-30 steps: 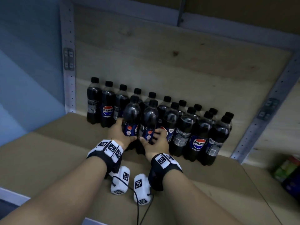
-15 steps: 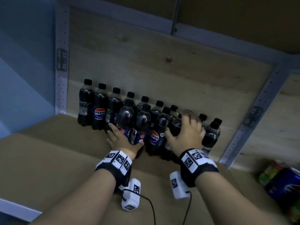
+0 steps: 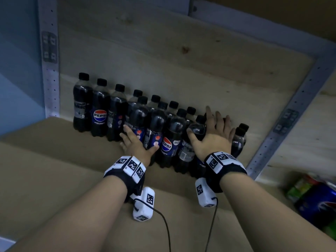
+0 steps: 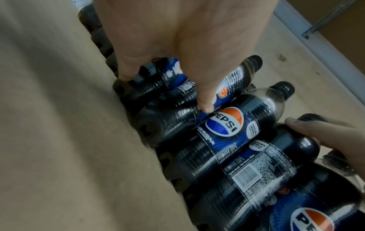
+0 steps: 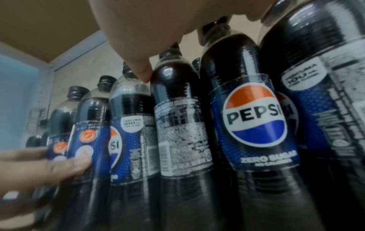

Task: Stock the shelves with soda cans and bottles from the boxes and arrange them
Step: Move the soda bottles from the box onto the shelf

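Observation:
Black-capped Pepsi bottles stand upright in two close rows on the shelf board, against the back panel. My left hand lies with straight, spread fingers against the labels of the front bottles near the middle. In the left wrist view its fingers touch two blue labels. My right hand rests spread over the shoulders and caps of the bottles at the right end. Its thumb touches one bottle's shoulder. Neither hand is closed around a bottle.
Grey perforated steel uprights stand at the left and right of the bay. An upper shelf hangs overhead. Blue and green cans sit in the neighbouring bay, lower right. Bare board lies in front of the bottles.
Both hands let go of the two front bottles they held. My right hand moved right onto the end bottles' tops; my left hand flattened against the front labels.

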